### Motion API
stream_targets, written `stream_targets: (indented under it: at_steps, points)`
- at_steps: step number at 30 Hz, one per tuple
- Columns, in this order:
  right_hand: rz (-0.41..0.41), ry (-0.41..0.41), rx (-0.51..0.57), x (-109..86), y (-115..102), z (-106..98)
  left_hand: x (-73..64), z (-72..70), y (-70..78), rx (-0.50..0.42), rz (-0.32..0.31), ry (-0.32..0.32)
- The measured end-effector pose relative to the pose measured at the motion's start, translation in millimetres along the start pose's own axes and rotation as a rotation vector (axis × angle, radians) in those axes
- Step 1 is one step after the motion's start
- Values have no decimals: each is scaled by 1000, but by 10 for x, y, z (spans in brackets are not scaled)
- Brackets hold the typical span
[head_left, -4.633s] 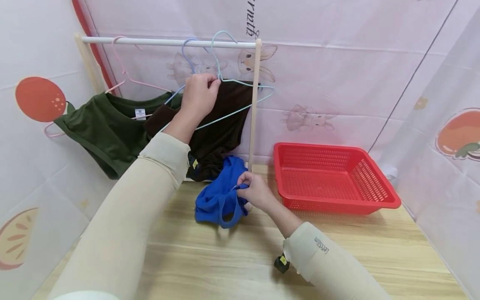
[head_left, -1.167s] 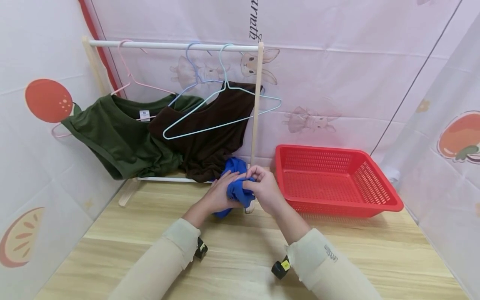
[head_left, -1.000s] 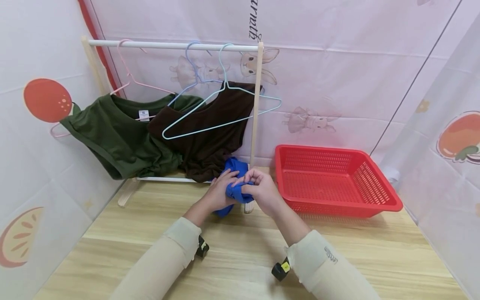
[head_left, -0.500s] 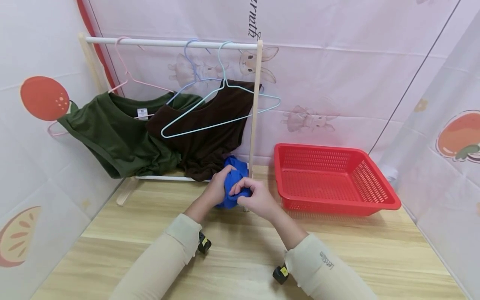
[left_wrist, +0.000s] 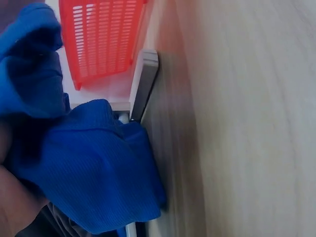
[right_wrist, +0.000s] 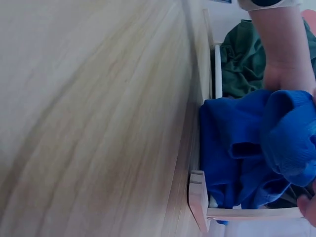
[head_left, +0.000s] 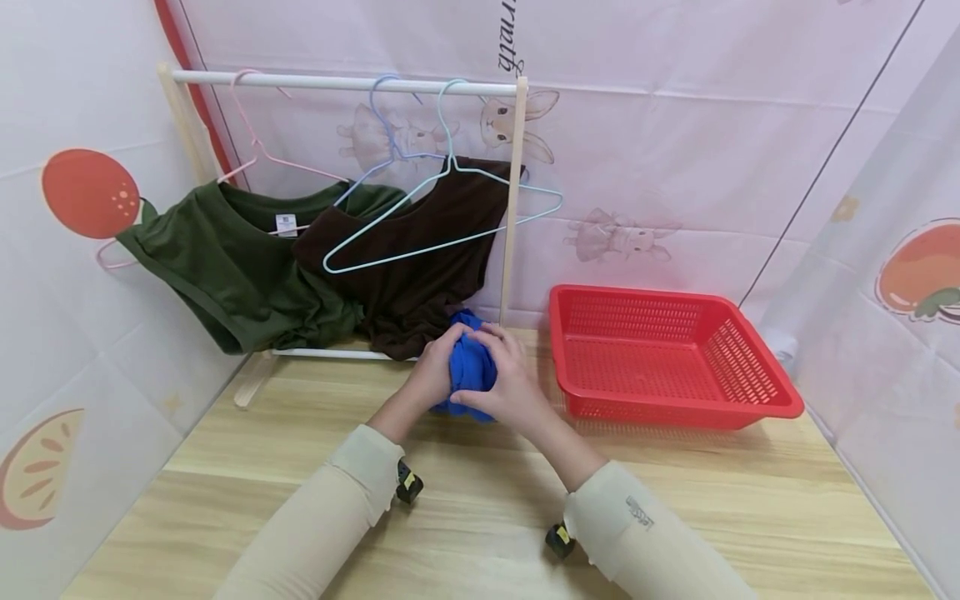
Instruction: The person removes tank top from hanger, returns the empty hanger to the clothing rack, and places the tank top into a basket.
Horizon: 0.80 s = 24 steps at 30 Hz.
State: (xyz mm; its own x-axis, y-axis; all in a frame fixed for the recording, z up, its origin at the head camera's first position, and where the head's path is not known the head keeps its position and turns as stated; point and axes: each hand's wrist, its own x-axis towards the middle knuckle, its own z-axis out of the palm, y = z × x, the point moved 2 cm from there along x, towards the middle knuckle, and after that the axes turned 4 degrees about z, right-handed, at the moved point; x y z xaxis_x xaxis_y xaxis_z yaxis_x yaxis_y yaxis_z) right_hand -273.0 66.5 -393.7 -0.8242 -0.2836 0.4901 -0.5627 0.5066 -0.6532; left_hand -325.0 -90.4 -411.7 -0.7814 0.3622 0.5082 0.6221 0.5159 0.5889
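Note:
A crumpled blue garment (head_left: 470, 367) is bunched low at the right foot of the clothes rack, close over the table. My left hand (head_left: 430, 377) grips it from the left, thumb uppermost. From the other side my right hand (head_left: 516, 388) curls its fingers and thumb round the gathered cloth. In the left wrist view, ribbed blue fabric (left_wrist: 98, 168) spreads beyond the hand. The right wrist view shows the blue folds (right_wrist: 237, 128) beside the rack's foot (right_wrist: 198, 195). Above both hands a bare mint-coloured hanger (head_left: 452, 163) hangs from the rod.
The rack's white rod (head_left: 322, 81) also bears a pink hanger (head_left: 257, 143) with a dark green sleeveless top (head_left: 247, 267) and a periwinkle hanger (head_left: 393, 150) with a dark brown top (head_left: 405, 296). A red perforated basket (head_left: 675, 408) stands right of the rack on the wooden table (head_left: 465, 533).
My left hand has come down from the mint hanger to the blue garment. Over the last second both hands have gathered the cloth, and the right hand has closed further round it.

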Motion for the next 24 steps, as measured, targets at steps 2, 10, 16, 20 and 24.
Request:
stream_targets:
  at_steps: [2, 10, 16, 20, 24]
  points:
    - [44, -46, -1, 30, 18, 18, 3, -11, 24, -5, 0, 3]
    - [213, -164, 131, 126, 81, 74, 27, -97, 136, -63, -13, -5]
    - [175, -113, 105, 152, 146, 100, 30, -99, 195, -227, -22, -55]
    - [146, -80, 63, 173, 167, 108, 18, -91, 222, -297, -79, -78]
    - [100, -58, 13, 185, 162, 114, 7, -82, 224, -369, -167, -95]
